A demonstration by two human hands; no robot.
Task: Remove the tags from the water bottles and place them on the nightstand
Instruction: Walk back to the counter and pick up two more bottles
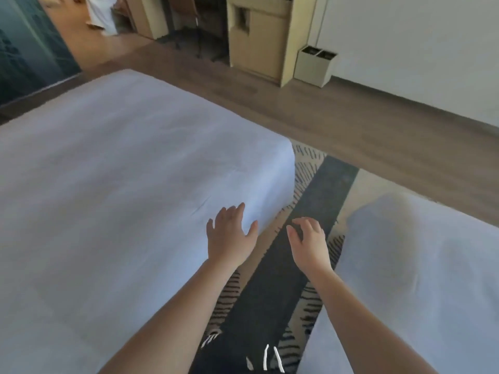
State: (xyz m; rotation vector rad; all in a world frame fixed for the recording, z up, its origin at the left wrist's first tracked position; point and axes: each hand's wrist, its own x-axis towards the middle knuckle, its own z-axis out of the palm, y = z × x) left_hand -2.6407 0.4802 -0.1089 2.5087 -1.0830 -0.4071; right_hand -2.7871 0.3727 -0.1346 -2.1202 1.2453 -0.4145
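Note:
No water bottle, tag or nightstand is in view. My left hand [231, 230] is stretched forward with fingers spread and holds nothing, over the near corner of the left bed. My right hand [307, 237] is held out beside it above the dark carpet strip, fingers loosely curled and apart, also holding nothing. Both forearms reach in from the bottom of the frame.
A white-sheeted bed [113, 201] fills the left and a second white bed [421, 279] the right, with a patterned carpet aisle [313, 209] between them. Beyond lie wood floor, a tall beige cabinet [264, 39], a small two-part bin [314, 66] and a desk chair [194, 31].

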